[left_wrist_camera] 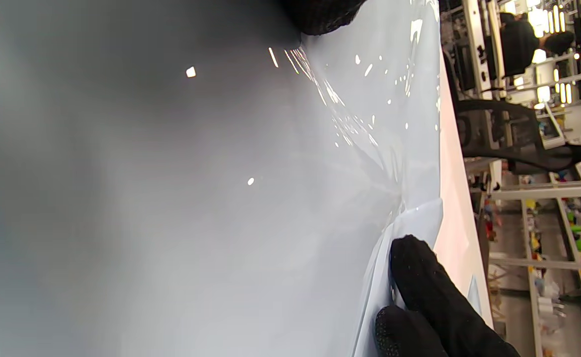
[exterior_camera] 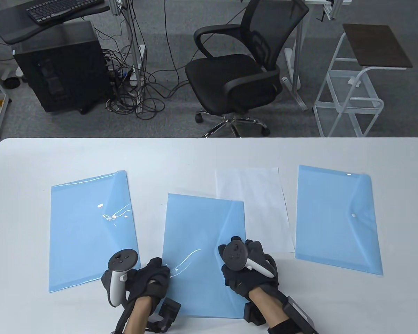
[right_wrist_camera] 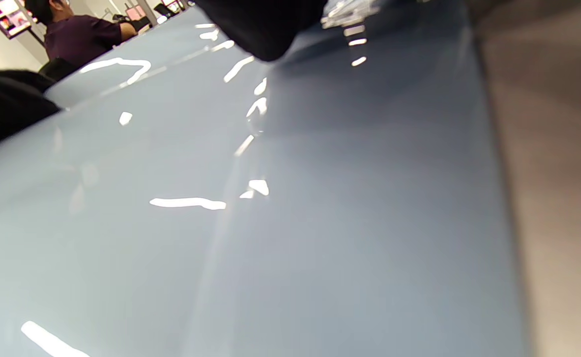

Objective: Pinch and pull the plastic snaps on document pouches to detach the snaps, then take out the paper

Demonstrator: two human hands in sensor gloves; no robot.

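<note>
Hands (exterior_camera: 149,278) (exterior_camera: 247,268) on middle pouch (exterior_camera: 198,229)

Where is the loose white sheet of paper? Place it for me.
In the table view, the white paper lies flat right of centre, between the middle pouch, which overlaps its left edge, and the right pouch.

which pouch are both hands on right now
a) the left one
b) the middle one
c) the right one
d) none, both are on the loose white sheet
b: in the table view the left hand rests at the near left edge of the middle pouch and the right hand sits on its flap side, while the left pouch, the right pouch and the white sheet lie untouched.
</note>
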